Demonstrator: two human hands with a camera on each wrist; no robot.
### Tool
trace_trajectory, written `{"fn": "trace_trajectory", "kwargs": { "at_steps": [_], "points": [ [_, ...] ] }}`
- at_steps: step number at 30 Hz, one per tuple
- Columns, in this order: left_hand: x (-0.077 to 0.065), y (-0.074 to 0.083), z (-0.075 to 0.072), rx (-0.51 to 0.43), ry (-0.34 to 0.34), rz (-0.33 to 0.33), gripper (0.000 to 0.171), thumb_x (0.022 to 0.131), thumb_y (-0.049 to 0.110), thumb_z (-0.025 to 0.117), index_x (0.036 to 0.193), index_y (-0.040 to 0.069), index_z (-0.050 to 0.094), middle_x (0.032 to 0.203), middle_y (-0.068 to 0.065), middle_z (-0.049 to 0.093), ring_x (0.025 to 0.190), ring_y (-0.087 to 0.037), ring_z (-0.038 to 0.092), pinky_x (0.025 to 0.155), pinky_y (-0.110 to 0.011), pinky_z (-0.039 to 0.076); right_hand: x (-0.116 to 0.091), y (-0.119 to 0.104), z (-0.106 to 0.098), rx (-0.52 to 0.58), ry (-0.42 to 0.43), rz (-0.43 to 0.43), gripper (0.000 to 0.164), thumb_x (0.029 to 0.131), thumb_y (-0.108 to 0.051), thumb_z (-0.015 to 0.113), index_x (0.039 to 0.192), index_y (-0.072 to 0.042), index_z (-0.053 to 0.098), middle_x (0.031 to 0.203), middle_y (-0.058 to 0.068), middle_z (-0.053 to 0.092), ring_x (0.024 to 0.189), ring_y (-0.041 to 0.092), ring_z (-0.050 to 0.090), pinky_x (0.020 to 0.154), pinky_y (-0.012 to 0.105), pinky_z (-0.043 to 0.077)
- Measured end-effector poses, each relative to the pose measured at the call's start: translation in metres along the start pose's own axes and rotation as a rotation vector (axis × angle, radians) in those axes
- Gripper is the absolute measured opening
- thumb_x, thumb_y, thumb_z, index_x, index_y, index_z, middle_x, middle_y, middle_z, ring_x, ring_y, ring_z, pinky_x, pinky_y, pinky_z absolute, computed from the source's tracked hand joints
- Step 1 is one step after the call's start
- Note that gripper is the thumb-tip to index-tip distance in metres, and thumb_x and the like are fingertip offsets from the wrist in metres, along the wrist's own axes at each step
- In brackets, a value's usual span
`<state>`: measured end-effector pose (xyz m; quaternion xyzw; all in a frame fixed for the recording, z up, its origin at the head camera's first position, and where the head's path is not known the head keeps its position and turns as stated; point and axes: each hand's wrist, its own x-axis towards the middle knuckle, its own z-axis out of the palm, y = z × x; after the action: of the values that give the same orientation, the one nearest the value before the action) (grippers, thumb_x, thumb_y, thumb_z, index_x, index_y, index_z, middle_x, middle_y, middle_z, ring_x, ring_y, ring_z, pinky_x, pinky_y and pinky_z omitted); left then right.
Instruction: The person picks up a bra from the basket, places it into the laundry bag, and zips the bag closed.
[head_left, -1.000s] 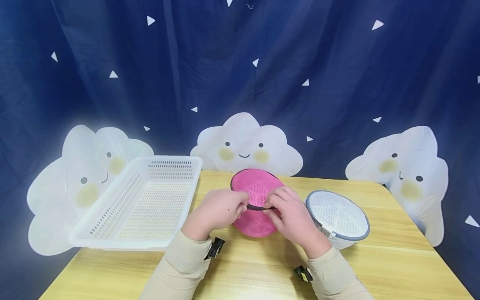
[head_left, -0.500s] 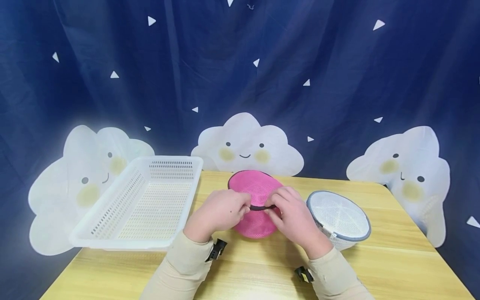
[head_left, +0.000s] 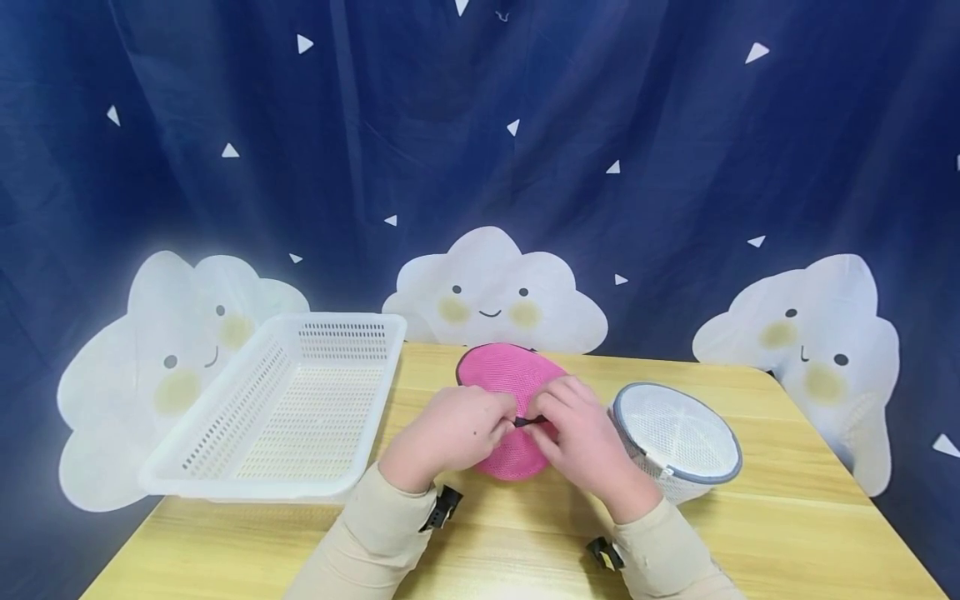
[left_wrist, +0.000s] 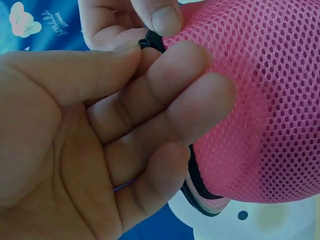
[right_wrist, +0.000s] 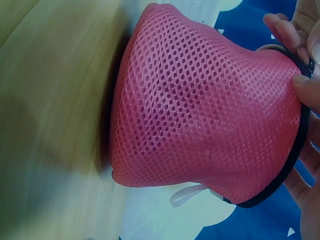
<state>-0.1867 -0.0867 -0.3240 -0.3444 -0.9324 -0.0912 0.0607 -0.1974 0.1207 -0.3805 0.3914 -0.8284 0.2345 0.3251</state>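
Note:
A pink mesh laundry bag (head_left: 517,454) with black trim stands on the table in front of the person, its rim pulled together between the hands. At that rim, the left hand (head_left: 468,425) pinches a small black zipper pull (left_wrist: 143,44) between thumb and forefinger; its other fingers curl loosely against the mesh. The right hand (head_left: 581,429) grips the black trim (right_wrist: 297,145), thumb on the outside and fingers behind it. The fingertips of both hands are close together. A pale fabric loop (right_wrist: 187,194) sticks out from the bag's side in the right wrist view.
To the left, a white plastic basket (head_left: 247,487) with slotted walls stands on the wooden table (head_left: 510,550). Right beside the right forearm is a white mesh bag (head_left: 678,433) with a grey-blue rim. A dark blue curtain (head_left: 450,125) with clouds hangs behind.
The left hand has slid rightward along the black trim toward the right hand, narrowing the gap between them. The right hand has stayed nearly in place.

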Motion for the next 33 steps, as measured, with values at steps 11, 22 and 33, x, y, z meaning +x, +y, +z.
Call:
{"fn": "trace_trajectory", "kwargs": {
  "at_steps": [11, 22, 33],
  "points": [
    [0.0002, 0.0032, 0.001, 0.012, 0.027, 0.01, 0.015, 0.097, 0.021, 0.065, 0.082, 0.023, 0.061, 0.068, 0.013, 0.051, 0.063, -0.007, 0.052, 0.058, -0.031, 0.046, 0.0009, -0.002, 0.001, 0.009, 0.008, -0.032, 0.02, 0.081, -0.012, 0.081, 0.086, -0.016, 0.062, 0.092, -0.007, 0.059, 0.095, 0.018, 0.053, 0.086, 0.032, 0.043],
    [-0.0026, -0.0023, 0.0013, -0.015, 0.011, 0.029, 0.021, 0.097, 0.022, 0.067, 0.08, 0.024, 0.055, 0.064, 0.013, 0.049, 0.06, -0.008, 0.05, 0.056, -0.029, 0.043, 0.0003, -0.002, 0.0009, 0.047, 0.016, -0.044, 0.023, 0.082, -0.015, 0.084, 0.084, -0.016, 0.06, 0.092, -0.008, 0.059, 0.093, 0.016, 0.054, 0.085, 0.03, 0.043],
    [-0.0033, -0.0031, -0.0002, -0.014, 0.009, 0.035, 0.02, 0.098, 0.023, 0.067, 0.081, 0.024, 0.056, 0.064, 0.015, 0.05, 0.06, -0.007, 0.05, 0.056, -0.029, 0.044, -0.001, -0.0013, 0.0007, 0.049, 0.012, -0.054, 0.023, 0.082, -0.015, 0.084, 0.084, -0.016, 0.061, 0.092, -0.008, 0.059, 0.093, 0.016, 0.054, 0.084, 0.03, 0.044]
  ]
}}
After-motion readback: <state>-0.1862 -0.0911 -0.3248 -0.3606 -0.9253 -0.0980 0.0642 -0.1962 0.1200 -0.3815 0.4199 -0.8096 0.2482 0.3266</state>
